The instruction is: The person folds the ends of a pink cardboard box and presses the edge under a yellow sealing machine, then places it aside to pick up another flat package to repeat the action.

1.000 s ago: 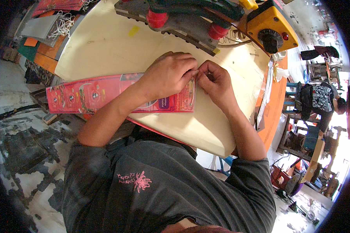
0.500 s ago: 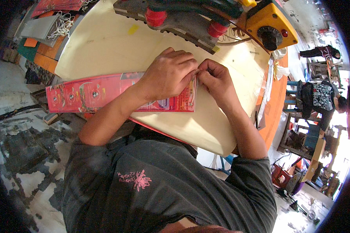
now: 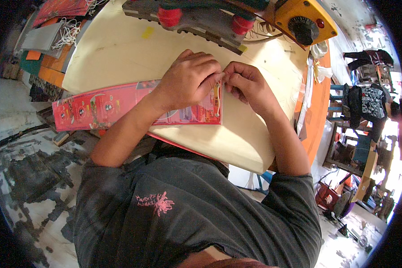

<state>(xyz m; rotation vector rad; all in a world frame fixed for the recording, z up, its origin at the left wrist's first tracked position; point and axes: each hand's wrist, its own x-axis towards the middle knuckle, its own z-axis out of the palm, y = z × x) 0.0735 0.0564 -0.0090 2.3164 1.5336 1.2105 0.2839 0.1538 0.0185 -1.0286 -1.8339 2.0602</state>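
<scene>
A long red printed plastic sleeve (image 3: 116, 105) lies across the pale worktable, its left end reaching past the table's edge. My left hand (image 3: 190, 78) is over its right part, fingers curled and pinching its upper right corner. At that same corner my right hand (image 3: 248, 85) is closed, thumb and forefinger pressed together against the left fingertips. A small pale bit shows between the fingertips; what it is I cannot make out. A thin whitish cord (image 3: 218, 102) runs along the sleeve's right end. My left hand and forearm hide the sleeve's middle.
Beyond my hands stands a dark metal press (image 3: 196, 24) with red round parts. A yellow control box (image 3: 304, 22) with a black dial is beside it. At far left lie grey sheets (image 3: 42, 38) and white cords (image 3: 68, 33). A person (image 3: 373, 105) is at the far right.
Both hands have shifted slightly left and up in the picture, still together at the sleeve's corner. More of the right hand's lower fingers shows now.
</scene>
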